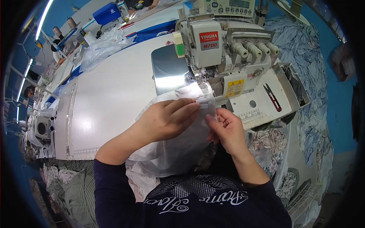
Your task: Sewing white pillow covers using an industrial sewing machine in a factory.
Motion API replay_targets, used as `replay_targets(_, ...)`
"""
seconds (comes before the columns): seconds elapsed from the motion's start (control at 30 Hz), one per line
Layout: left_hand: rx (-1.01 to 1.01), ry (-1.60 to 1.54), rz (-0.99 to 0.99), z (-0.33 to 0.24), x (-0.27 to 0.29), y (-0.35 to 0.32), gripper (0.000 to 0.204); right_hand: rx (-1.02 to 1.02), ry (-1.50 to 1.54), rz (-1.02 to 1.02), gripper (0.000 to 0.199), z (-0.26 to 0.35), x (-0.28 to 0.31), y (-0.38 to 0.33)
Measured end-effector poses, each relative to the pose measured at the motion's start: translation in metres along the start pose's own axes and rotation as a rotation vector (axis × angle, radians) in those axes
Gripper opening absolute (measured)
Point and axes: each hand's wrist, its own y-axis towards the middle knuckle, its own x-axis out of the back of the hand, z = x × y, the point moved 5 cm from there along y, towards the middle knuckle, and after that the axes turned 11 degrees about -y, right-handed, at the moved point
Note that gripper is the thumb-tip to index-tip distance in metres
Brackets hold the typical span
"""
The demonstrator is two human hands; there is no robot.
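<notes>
A white, thin piece of fabric [171, 154] runs from under the overlock sewing machine's [232, 68] presser foot down over the table's front edge into my lap. My left hand [169, 119] lies on the fabric just in front of the foot. Its fingers are pressed together at a small white strip [204, 104], perhaps a label, near the fabric's right edge. My right hand [230, 133] pinches that edge a little lower, between thumb and fingers. The fingertips of the left hand are partly hidden by the hand itself.
Red-handled thread snips [273, 99] lie on the machine's right side, by an open tray [294, 89]. The white table [110, 110] stretches left, with clear plastic bags [104, 47] at its back. Heaps of patterned fabric [300, 57] hang right; striped cloth [80, 193] is piled lower left.
</notes>
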Motion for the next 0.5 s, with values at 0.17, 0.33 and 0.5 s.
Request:
replay_targets(0.17,0.002,-0.052,0.005,0.003,0.002,0.001,0.027,0.016,0.054,-0.051,0.019,-0.013,0.0,0.007)
replay_targets(0.33,0.021,-0.118,0.008,0.007,0.005,0.002,0.027,0.04,0.125,-0.039,0.02,-0.014,0.001,0.009)
replay_targets(0.5,0.065,-0.137,0.021,0.011,0.005,0.001,0.03,0.062,0.125,-0.023,0.021,-0.015,0.002,0.012)
